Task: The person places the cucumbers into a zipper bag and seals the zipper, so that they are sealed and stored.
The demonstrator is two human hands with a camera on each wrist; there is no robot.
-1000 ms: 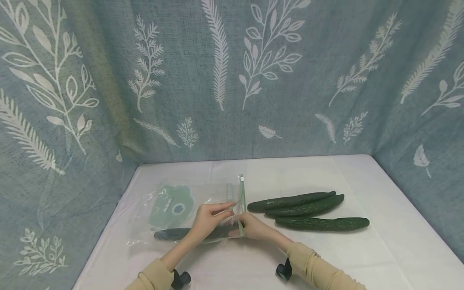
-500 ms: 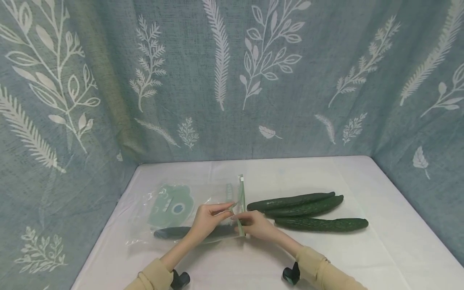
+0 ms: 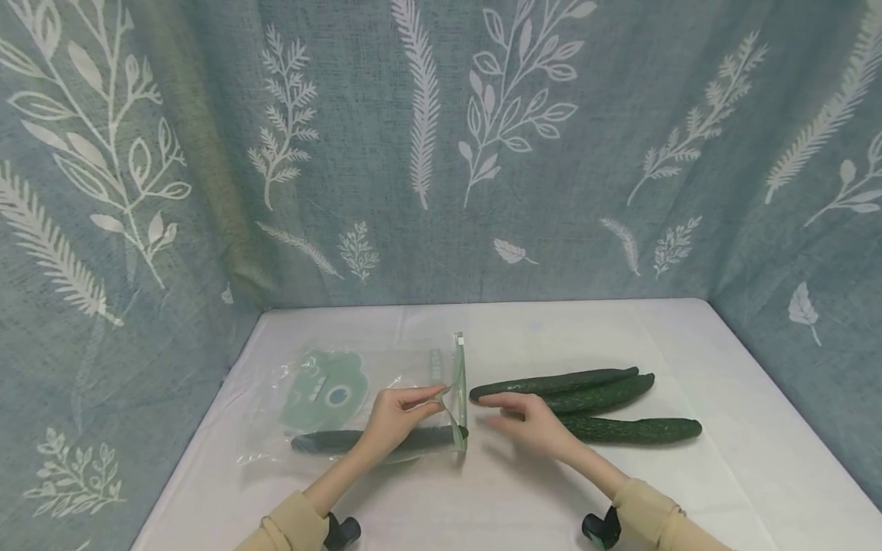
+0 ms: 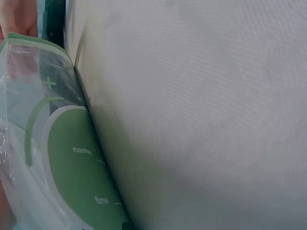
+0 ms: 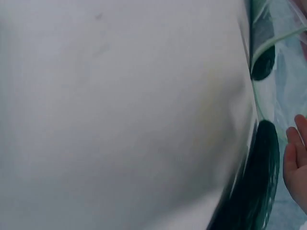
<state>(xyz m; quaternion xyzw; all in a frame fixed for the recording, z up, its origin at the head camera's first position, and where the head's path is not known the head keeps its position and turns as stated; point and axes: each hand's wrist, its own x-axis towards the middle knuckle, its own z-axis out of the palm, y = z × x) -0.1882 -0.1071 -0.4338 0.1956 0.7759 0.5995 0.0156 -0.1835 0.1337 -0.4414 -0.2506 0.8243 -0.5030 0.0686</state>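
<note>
A blue-grey curtain [image 3: 586, 229] printed with white leaves and sprigs hangs behind and along both sides of a white-covered bench [image 3: 551, 337]. A clear plastic zip bag [image 3: 393, 367] lies flat across the bench's left half, its green-edged mouth facing right. Lengthwise inside, along the bag's near side, rests one dark green cucumber [image 3: 427, 439], its right end showing just past the raised green edge. Three more cucumbers lie to the right of the bag: the rear cucumber [image 3: 551, 383] and the middle cucumber [image 3: 606, 394] side by side, the front cucumber [image 3: 634, 430] nearest the person, its left end hidden in the head view. Tan sleeves [image 3: 644, 509] cover the person's forearms. On the bag is a green label [image 3: 320, 394], reading "name" and "time" in the left wrist view. The left hand [image 3: 398, 413] has the bag's upper edge in its grip, pinched between thumb and fingers and drawn back so the mouth gapes. The right hand [image 3: 530, 425] is apart from the bag, its grip empty and fingers loosely extended toward the mouth. Small black devices [image 3: 602, 528] sit at both wrists.
</note>
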